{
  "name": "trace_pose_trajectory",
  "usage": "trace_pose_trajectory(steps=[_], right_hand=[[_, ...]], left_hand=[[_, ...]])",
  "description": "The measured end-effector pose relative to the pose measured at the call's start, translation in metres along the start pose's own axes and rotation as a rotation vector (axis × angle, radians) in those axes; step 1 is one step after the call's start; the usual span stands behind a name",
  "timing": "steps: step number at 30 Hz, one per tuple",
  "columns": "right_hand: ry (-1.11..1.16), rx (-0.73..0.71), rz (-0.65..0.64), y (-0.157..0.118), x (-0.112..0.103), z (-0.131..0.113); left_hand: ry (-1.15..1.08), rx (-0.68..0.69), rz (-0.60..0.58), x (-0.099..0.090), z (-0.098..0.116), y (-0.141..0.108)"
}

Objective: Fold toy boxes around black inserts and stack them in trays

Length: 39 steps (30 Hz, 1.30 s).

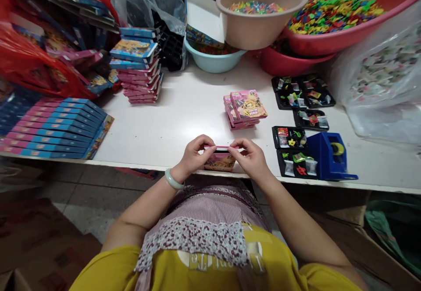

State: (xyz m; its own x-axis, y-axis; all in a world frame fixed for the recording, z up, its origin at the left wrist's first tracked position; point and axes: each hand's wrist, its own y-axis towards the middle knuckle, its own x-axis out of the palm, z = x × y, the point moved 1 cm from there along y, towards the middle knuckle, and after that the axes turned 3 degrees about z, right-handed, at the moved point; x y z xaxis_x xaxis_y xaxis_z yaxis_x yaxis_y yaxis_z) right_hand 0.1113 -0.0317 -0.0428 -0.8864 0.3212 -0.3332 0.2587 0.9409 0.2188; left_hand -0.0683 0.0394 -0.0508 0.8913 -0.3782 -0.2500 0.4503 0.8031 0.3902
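At the table's front edge a small pink cardboard box [219, 161] stands upright, its flap edge at the top between my hands. My left hand [198, 151], below a pale green bangle, pinches the left end of that edge. On the right end, my right hand [247, 155] pinches it with thumb and forefinger. A dark gap shows just under the flap. Just beyond my hands lies a short stack of pink boxes [246, 107] with a picture on top. To the right, black compartment trays [292, 150] hold small wrapped packets and colourful toy pieces.
A blue tape dispenser [329, 155] stands right of the trays. Stacked boxes [138, 67] and a row of boxes [55, 126] lie left, near a red bag [33, 67]. Behind are a beige basin [263, 23], a pink basin [342, 41] and a clear bag [384, 72].
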Motion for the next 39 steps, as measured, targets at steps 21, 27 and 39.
trace_pose_trajectory(steps=[21, 27, 39], right_hand=[[-0.138, -0.298, 0.005, -0.032, 0.001, 0.018], [-0.127, -0.302, 0.04, -0.033, 0.006, 0.023], [-0.062, -0.311, 0.077, -0.034, 0.006, 0.027]], left_hand=[[0.026, 0.084, -0.249, -0.017, -0.003, -0.013], [-0.018, 0.063, -0.156, -0.012, -0.001, -0.013], [-0.051, 0.186, -0.287, -0.023, -0.005, -0.009]])
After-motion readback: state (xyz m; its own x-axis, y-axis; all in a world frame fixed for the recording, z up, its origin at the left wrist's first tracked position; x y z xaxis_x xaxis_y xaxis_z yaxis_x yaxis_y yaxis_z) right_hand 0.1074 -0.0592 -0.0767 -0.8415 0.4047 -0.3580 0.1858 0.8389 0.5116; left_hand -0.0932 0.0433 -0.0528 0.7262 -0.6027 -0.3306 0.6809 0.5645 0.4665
